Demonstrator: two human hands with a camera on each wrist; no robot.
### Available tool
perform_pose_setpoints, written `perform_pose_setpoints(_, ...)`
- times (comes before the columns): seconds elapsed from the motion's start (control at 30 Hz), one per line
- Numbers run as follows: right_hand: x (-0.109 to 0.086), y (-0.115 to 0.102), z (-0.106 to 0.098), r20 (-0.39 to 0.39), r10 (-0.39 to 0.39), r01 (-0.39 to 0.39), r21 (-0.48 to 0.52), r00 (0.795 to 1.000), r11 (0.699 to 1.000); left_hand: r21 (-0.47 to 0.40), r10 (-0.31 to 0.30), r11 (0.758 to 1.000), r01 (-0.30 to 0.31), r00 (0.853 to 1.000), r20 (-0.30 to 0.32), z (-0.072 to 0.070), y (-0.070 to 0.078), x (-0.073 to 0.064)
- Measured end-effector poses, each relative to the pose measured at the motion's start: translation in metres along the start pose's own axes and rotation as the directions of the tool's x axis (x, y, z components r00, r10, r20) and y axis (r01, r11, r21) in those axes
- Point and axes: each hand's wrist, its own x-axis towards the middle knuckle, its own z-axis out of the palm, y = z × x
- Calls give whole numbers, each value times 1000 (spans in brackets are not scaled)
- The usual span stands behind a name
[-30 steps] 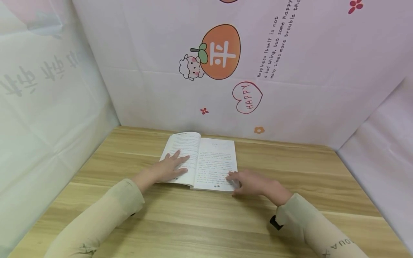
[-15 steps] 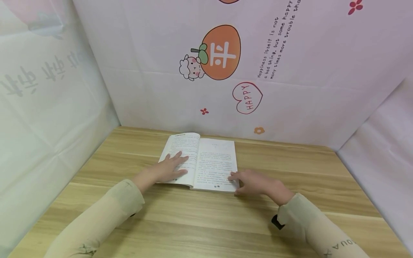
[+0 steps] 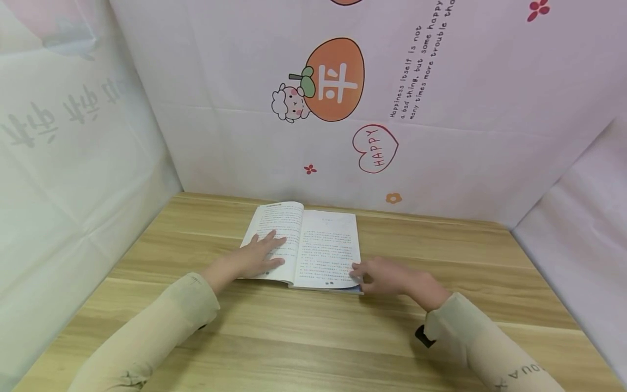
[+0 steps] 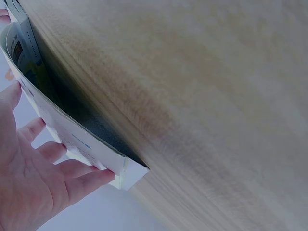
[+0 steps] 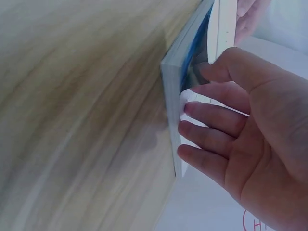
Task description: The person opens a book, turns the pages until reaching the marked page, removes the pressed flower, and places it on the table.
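Observation:
An open book (image 3: 327,234) with printed white pages lies near the table's back edge in the head view. My left hand (image 3: 254,256) rests with spread fingers on the left page (image 3: 279,218). The left wrist view has those fingers (image 4: 91,185) straight against the paper, with that side of the book bowed up off the wood. At the lower right corner, my right hand (image 3: 384,276) pinches the right page between thumb and forefinger. The page is lifted slightly, and a blue sheet (image 5: 195,45) shows beneath it in the right wrist view.
The book lies on a wood-grain table (image 3: 303,337). A white printed cloth (image 3: 235,109) rises behind the table, with more pale cloth on the left side (image 3: 73,179) and right side (image 3: 588,218). A black band (image 3: 424,336) shows at the right cuff.
My right thumb and forefinger have drawn together on the right page's lower corner and raised it, baring a blue strip underneath. The left hand has stayed on the left page.

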Motion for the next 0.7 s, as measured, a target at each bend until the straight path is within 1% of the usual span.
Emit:
perform_pose_setpoints(0.1,-2,2,2,-25,-10,9,-29,1000,1000,-1,-3,1000,3,1000,1,1,0,0)
perform_pose_setpoints(0.23,-4,3,6,-89,24,-30,-61,996,998,-1,0,1000,0,1000,-2,0,-1,0)
perform_pose_setpoints(0.33,-4,2,8,-151,69,-76,-43,986,996,-2,3,1000,-3,1000,1,0,-1,1)
perform_pose_setpoints(0.43,-2,1,9,-195,109,-111,-3,975,994,-1,3,1000,-3,1000,4,0,-1,1)
perform_pose_setpoints(0.57,2,-2,8,-225,149,-145,33,963,989,-1,7,1000,-7,1000,3,0,-1,1)
perform_pose_setpoints(0.7,6,-7,9,-243,190,-185,45,951,982,-8,14,1000,-14,1000,-1,0,-2,1)
